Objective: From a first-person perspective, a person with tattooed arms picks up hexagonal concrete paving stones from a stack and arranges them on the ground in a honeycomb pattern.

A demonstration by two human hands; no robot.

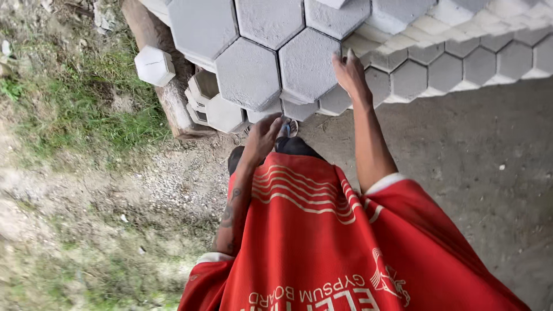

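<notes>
So the person in the red jersey (pixel 322 242) is leaning over a stack of grey hexagonal concrete pavers, seen from the head view. The right hand (pixel 350 75) reaches up to the hexagonal paver (pixel 308 64) at the front of the stack, fingers (pixel 337 57) stretched fairly straight and laid against its right edge, touching it but not closed around anything. That paver looks like rough, sandy grey concrete with a flat six-sided face and sharp edges, and a thin dark seam separates it from its neighbours. It sits in the near row of the pile, snug between a second grey paver (pixel 247 75) on its left and the lower rows (pixel 449 69) of smaller-looking hexagons stretching off to the right.

The left hand (pixel 264 137) hangs lower, just under the overhanging blocks, fingers loosely curled and half open; whether it's gripping anything can't be told from here, since the fingertips are partly hidden near something dark.

Off to the left, one loose white-ish block (pixel 154 65) rests on a weathered wooden plank (pixel 173 98) that runs under the stack. Patchy grass (pixel 75 109) and gravelly dirt (pixel 144 190) cover the ground on the left, while the ground on the right (pixel 472 155) is bare grey.
</notes>
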